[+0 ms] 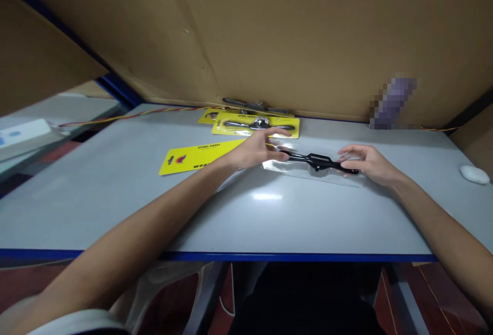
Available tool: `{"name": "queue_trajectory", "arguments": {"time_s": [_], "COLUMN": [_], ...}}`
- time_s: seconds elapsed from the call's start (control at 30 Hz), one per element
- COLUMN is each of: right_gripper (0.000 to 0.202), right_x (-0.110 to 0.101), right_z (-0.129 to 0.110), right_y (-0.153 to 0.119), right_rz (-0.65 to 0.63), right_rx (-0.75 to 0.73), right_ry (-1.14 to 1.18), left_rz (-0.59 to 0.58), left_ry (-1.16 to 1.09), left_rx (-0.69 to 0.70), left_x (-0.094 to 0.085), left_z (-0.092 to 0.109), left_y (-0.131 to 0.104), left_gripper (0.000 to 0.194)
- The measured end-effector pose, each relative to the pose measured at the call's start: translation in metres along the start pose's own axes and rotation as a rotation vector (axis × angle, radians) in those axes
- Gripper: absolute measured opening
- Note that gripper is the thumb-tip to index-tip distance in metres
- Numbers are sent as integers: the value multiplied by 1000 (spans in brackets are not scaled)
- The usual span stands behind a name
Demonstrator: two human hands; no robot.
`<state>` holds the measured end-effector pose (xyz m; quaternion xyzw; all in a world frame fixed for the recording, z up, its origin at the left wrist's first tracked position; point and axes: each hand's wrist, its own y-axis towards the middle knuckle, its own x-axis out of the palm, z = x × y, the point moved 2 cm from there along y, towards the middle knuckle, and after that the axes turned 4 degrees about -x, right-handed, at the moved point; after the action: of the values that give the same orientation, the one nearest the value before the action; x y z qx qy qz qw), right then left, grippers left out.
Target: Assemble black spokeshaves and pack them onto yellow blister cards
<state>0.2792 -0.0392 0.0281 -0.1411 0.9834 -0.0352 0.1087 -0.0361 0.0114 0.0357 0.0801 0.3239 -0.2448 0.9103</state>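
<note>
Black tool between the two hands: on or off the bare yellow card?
Off. The black tool sits right of the bare yellow card, clear plastic showing around it. Loose from that plastic: cannot tell.

blue-edged grey table (115, 211); on it yellow card (185, 160), packaged tools (259, 125) toward back, white object (474, 174) far right.

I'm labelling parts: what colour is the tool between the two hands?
The tool is black, seen best in the head view.
</note>
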Motion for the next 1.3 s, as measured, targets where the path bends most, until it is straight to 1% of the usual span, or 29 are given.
{"name": "queue_trajectory", "arguments": {"time_s": [0.07,0.1,0.17,0.23,0.3,0.33,0.37,0.43,0.5,0.57,0.6,0.63,0.67,0.7,0.73,0.8,0.83,0.87,0.9,1.0,1.07,1.1,1.13,1.2,1.27,1.3], "right_gripper": [36,37,43,45,40,38,35,31,37,36,31,25,20,16,16,23,27,31,33,37,37,37,35,29,18,13], "right_x": [1,2,2,-1,-6,-9,-12,-18,-21,-23,-23,-24,-25,-27,-28,-29,-29,-29,-29,-28,-26,-26,-26,-25,-26,-26], "right_z": [1,1,0,-1,-1,0,1,3,6,8,9,10,10,9,8,7,8,9,11,16,17,16,15,12,11,10], "right_y": [0,0,-1,-2,-1,0,1,5,8,11,11,12,11,11,9,8,7,7,7,10,11,11,11,11,11,12], "right_rz": [10,21,72,159,243,280,313,368,400,403,409,431,469,514,554,589,581,569,557,522,491,477,463,439,431,434], "right_rx": [5,12,26,39,54,62,70,70,44,8,-7,-26,-56,-96,-141,-231,-257,-265,-259,-181,-129,-109,-91,-52,-7,16], "right_ry": [11,19,30,61,150,198,229,230,193,189,184,149,71,-48,-191,-445,-512,-529,-510,-338,-164,-72,14,149,227,252], "left_rz": [41,84,192,259,218,183,156,141,96,8,-29,-48,-28,40,135,365,420,429,405,227,97,68,70,144,221,243], "left_ry": [92,149,297,506,744,820,866,883,869,866,866,865,867,872,879,903,912,916,913,867,859,864,873,896,920,929], "left_rx": [48,76,111,81,6,-26,-32,-9,-19,-89,-115,-113,-90,-49,8,84,122,160,201,289,293,283,269,235,200,182], "left_x": [-3,-7,-21,-40,-56,-62,-66,-70,-69,-67,-66,-66,-66,-67,-67,-66,-61,-56,-48,-26,-17,-15,-14,-15,-13,-11], "left_z": [3,5,7,1,-14,-23,-32,-46,-53,-54,-51,-46,-39,-31,-22,-6,0,3,4,-4,-14,-17,-19,-19,-17,-17], "left_y": [0,-1,-4,-7,-11,-13,-14,-15,-13,-11,-11,-11,-12,-14,-16,-19,-20,-19,-16,-6,0,2,3,2,1,1], "left_gripper": [66,64,59,57,58,61,63,66,68,70,70,69,66,59,50,26,19,17,19,27,34,38,43,59,76,79]}}
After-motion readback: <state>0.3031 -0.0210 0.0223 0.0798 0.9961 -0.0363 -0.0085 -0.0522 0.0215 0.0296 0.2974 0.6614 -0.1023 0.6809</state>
